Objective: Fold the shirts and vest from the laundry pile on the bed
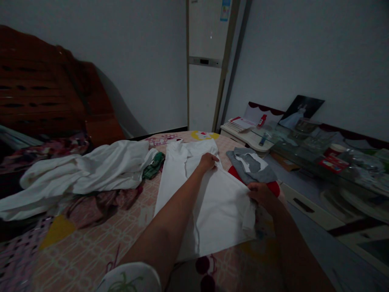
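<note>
A white garment, which looks like a shirt, lies spread on a round table with a patterned pink cloth. Its right side is lifted slightly between my two hands. My left hand pinches the edge near the top right. Farther down the same side, my right hand has its fingers closed on the edge close to the hem. Just beyond my right hand rests a folded grey garment with a white patch, on top of something red.
Heaped at the left are white cloth, a green piece and a brownish-pink garment. A wooden bench back stands behind them. To the right is a glass-topped cabinet crowded with items. A tall white unit fills the corner.
</note>
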{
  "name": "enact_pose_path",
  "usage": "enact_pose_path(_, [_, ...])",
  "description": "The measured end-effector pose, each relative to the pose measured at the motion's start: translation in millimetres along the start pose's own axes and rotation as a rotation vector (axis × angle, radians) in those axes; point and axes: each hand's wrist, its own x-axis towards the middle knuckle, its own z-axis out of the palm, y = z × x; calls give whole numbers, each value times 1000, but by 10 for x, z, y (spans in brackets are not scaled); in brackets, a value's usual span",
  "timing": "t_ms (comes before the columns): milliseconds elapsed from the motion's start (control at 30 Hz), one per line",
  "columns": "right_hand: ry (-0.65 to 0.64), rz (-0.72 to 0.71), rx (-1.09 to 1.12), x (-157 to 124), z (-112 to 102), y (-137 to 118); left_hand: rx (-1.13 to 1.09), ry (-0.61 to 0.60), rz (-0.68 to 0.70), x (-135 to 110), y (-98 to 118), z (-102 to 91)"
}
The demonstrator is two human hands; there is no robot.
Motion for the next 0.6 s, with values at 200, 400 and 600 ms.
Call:
enact_pose_path(200, [164, -10, -33, 14, -184, 269, 26, 15, 143, 108, 361, 146])
enact_pose_path(400, [381, 19, -189, 32, -286, 334, 52, -42, 293, 155, 348, 313])
enact_pose_path(600, [172, 38, -246, 23, -217, 360, 40, -140, 333, 121, 226, 403])
